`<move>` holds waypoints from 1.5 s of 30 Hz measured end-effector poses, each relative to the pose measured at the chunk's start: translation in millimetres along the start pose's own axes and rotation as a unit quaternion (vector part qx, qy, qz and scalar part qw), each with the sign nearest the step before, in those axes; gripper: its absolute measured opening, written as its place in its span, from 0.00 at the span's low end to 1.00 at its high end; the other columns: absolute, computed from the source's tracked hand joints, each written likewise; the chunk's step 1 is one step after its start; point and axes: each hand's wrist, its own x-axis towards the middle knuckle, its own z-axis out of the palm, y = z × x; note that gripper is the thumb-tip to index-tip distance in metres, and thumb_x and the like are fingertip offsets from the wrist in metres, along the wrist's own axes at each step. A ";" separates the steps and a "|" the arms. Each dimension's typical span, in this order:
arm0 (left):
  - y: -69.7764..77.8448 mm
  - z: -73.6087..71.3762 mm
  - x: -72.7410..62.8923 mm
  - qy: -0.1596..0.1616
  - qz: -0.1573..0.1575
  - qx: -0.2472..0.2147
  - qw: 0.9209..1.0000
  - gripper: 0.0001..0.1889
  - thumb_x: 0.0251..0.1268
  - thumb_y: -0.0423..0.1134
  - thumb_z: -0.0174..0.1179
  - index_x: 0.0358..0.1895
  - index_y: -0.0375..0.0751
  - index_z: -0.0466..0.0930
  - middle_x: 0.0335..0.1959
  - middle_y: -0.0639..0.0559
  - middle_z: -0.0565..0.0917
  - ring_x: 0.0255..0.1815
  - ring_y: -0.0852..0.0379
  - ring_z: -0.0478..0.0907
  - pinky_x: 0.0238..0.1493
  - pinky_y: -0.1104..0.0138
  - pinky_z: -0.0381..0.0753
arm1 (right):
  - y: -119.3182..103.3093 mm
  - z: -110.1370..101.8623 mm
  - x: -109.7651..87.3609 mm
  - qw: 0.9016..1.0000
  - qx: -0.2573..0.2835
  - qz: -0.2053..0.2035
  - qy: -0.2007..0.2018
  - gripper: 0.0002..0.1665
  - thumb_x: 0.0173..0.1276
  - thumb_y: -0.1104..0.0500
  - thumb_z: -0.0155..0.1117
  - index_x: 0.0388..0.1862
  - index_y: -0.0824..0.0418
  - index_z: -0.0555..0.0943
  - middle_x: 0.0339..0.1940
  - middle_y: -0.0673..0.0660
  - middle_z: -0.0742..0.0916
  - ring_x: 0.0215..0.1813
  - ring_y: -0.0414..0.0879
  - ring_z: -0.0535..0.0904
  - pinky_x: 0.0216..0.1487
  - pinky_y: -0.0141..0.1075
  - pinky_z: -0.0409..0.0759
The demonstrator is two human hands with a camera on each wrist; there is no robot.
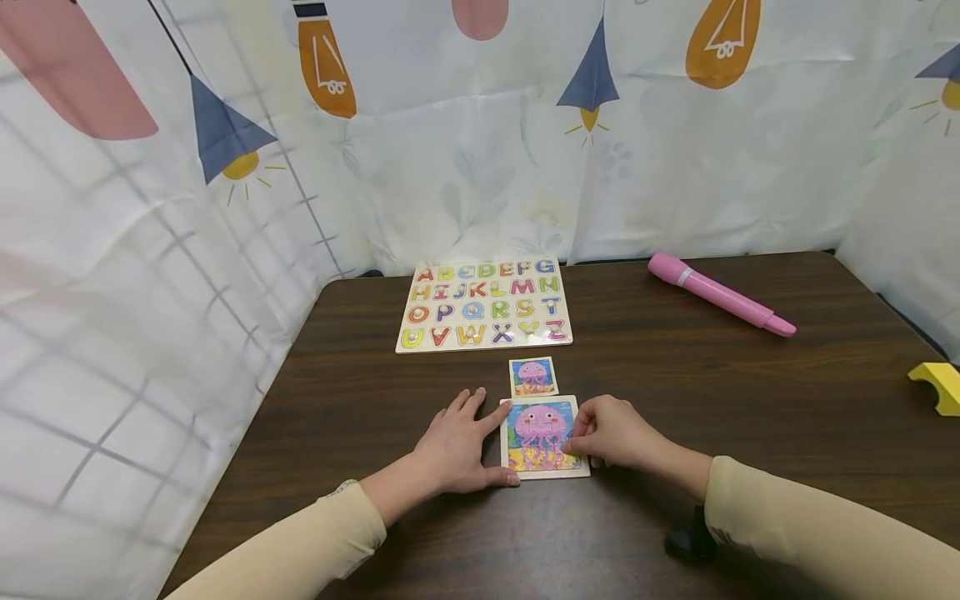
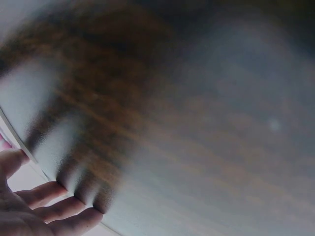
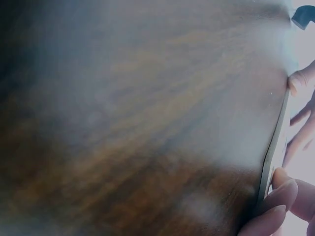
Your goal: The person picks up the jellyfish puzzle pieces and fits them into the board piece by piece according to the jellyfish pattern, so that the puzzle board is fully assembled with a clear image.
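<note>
A square jigsaw puzzle (image 1: 542, 421) of a pink jellyfish, in a pale wooden frame, lies flat on the table in front of me. My left hand (image 1: 461, 442) is spread at its left side, with the forefinger at the upper left corner and the thumb at the lower left one. With curled fingers, my right hand (image 1: 611, 429) pinches the puzzle's right edge, its thumb over the picture; those fingers cover part of that edge. In the right wrist view the right fingers (image 3: 283, 196) bend round the rim. A smaller jellyfish picture (image 1: 534, 377) lies just beyond the frame.
Farther back lies an alphabet peg board (image 1: 483, 304) with coloured letters. A pink pen-shaped wand (image 1: 720, 296) rests at the back right, and a yellow arch block (image 1: 937, 387) sits at the right edge. Behind the dark wooden table (image 1: 360, 358) hangs a printed curtain (image 1: 480, 150).
</note>
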 end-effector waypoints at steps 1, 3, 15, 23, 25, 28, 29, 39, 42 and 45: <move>0.1 0.0 -0.1 0.000 0.000 0.000 1.000 0.51 0.54 0.70 0.68 0.80 0.55 0.62 0.81 0.36 0.60 0.82 0.34 0.55 0.73 0.40 0.67 | -0.3 0.1 0.2 1.000 -0.001 0.003 0.001 0.15 0.60 0.56 0.79 0.23 0.59 0.80 0.12 0.50 0.80 0.14 0.39 0.74 0.19 0.32 0.72; 0.1 0.1 0.2 0.000 0.001 0.001 1.000 0.51 0.54 0.71 0.68 0.80 0.55 0.62 0.81 0.36 0.59 0.82 0.34 0.55 0.73 0.39 0.67 | -1.0 0.2 0.2 1.000 -0.004 0.008 0.001 0.15 0.60 0.57 0.79 0.23 0.59 0.80 0.12 0.50 0.80 0.14 0.39 0.74 0.18 0.31 0.72; 0.3 0.2 -1.4 0.000 0.000 0.004 1.000 0.51 0.55 0.70 0.68 0.80 0.54 0.62 0.81 0.36 0.59 0.82 0.34 0.55 0.73 0.39 0.67 | -2.4 -0.2 0.8 1.000 -0.014 0.012 0.000 0.15 0.62 0.57 0.77 0.23 0.59 0.79 0.11 0.50 0.79 0.14 0.39 0.73 0.18 0.31 0.70; -0.3 0.9 -1.6 -0.001 -0.005 0.002 1.000 0.51 0.55 0.71 0.68 0.80 0.54 0.62 0.81 0.36 0.59 0.82 0.34 0.55 0.73 0.39 0.67 | -2.9 0.9 4.1 1.000 -0.021 0.018 -0.001 0.17 0.67 0.57 0.73 0.23 0.59 0.77 0.11 0.52 0.80 0.13 0.40 0.73 0.17 0.29 0.69; -0.1 0.8 -1.2 -0.001 -0.005 0.003 1.000 0.51 0.55 0.71 0.68 0.80 0.54 0.61 0.81 0.36 0.59 0.82 0.34 0.55 0.73 0.39 0.66 | -1.4 -0.5 4.1 1.000 -0.024 0.002 -0.001 0.16 0.67 0.56 0.73 0.24 0.58 0.77 0.11 0.51 0.80 0.13 0.39 0.74 0.17 0.29 0.69; -0.3 0.9 -0.1 -0.002 -0.004 0.003 1.000 0.51 0.54 0.71 0.67 0.80 0.55 0.61 0.81 0.36 0.59 0.82 0.34 0.55 0.73 0.39 0.66 | 2.1 -5.1 2.7 0.998 -0.044 -0.053 0.006 0.12 0.68 0.56 0.72 0.28 0.58 0.79 0.16 0.49 0.80 0.18 0.38 0.74 0.21 0.30 0.70; -0.4 0.8 0.3 -0.002 -0.003 0.003 1.000 0.51 0.54 0.71 0.67 0.80 0.55 0.61 0.81 0.36 0.59 0.82 0.34 0.55 0.73 0.39 0.66 | 3.6 -7.4 2.0 0.995 -0.056 -0.078 0.008 0.10 0.68 0.55 0.72 0.31 0.58 0.81 0.19 0.48 0.81 0.21 0.38 0.75 0.24 0.30 0.71; -0.4 -0.9 1.4 -0.003 -0.001 0.008 1.000 0.51 0.54 0.71 0.68 0.80 0.54 0.62 0.81 0.36 0.59 0.81 0.33 0.55 0.72 0.39 0.67 | 13.5 -20.5 -2.9 0.946 -0.197 -0.242 -0.086 0.31 0.77 0.47 0.61 0.74 0.56 0.73 0.76 0.57 0.76 0.79 0.63 0.65 0.73 0.62 0.67; 0.1 -0.7 1.2 -0.005 -0.002 0.005 1.000 0.51 0.54 0.71 0.68 0.80 0.54 0.61 0.81 0.35 0.59 0.82 0.33 0.55 0.73 0.39 0.67 | 10.6 -17.2 -2.4 0.927 -0.242 -0.260 -0.121 0.35 0.79 0.42 0.55 0.80 0.52 0.66 0.81 0.53 0.70 0.84 0.62 0.56 0.76 0.61 0.63; 0.9 -1.1 0.7 -0.009 -0.002 0.005 1.000 0.51 0.55 0.71 0.67 0.81 0.54 0.60 0.81 0.35 0.58 0.82 0.33 0.54 0.73 0.39 0.66 | 7.6 -13.2 -2.4 0.907 -0.290 -0.275 -0.134 0.37 0.81 0.38 0.49 0.82 0.50 0.62 0.83 0.51 0.67 0.85 0.57 0.56 0.78 0.57 0.63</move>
